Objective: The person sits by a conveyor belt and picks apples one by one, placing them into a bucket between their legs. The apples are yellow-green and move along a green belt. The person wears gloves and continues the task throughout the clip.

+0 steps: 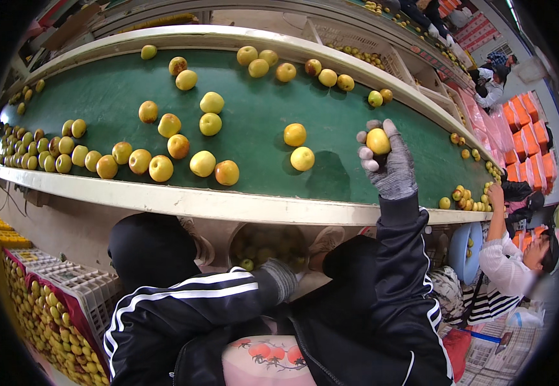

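My right hand [386,157], in a grey knit glove, holds a yellow round fruit [378,141] between thumb and fingers above the green sorting belt [255,116]. To its left, two yellow fruits [299,147] lie close together on the belt. Many more, some with brown blemishes, crowd along the near edge at the left. My left hand [282,277], also gloved, is low by my lap at the rim of a round container [267,246] with fruit in it; its fingers are mostly hidden, so its grip cannot be seen.
A white ledge [173,199] runs along the belt's near side. Crates full of fruit [57,328] stand at the lower left. Beyond the belt is a plastic crate [352,41] of fruit. At the right sits a co-worker [511,260] with an arm over the belt, beside a blue basin [466,251].
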`<move>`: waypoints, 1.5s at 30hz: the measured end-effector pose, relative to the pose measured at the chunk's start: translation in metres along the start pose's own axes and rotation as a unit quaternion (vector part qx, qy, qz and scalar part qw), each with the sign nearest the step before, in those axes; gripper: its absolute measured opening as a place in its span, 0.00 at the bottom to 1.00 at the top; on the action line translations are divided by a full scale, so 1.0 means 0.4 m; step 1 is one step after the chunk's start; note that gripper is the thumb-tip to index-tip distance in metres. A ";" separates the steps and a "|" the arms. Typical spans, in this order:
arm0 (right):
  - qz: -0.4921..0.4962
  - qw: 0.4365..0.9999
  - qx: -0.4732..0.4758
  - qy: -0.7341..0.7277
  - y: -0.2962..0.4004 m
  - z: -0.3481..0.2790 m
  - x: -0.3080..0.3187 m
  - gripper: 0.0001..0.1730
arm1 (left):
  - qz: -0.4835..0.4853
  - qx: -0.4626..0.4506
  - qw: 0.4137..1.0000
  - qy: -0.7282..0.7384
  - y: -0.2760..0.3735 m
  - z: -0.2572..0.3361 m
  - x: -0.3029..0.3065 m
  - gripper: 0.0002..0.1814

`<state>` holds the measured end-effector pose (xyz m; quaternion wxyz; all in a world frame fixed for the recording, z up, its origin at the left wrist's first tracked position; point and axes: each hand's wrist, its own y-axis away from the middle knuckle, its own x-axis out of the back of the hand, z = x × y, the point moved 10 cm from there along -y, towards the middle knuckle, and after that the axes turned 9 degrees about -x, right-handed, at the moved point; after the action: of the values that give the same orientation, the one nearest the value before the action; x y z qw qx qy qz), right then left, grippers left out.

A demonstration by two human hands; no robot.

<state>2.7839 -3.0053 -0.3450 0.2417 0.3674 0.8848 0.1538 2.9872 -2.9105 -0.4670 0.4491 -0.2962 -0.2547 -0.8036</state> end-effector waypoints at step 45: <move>-0.045 0.525 0.260 0.810 -0.010 0.303 -0.808 0.20 | -0.088 -0.014 0.996 0.013 0.609 -0.189 0.135 0.12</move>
<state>3.0454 -3.2306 -0.3465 -0.6780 0.0914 0.7163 0.1375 3.1585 -3.1061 -0.4463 0.3761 -0.2681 -0.2628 -0.8471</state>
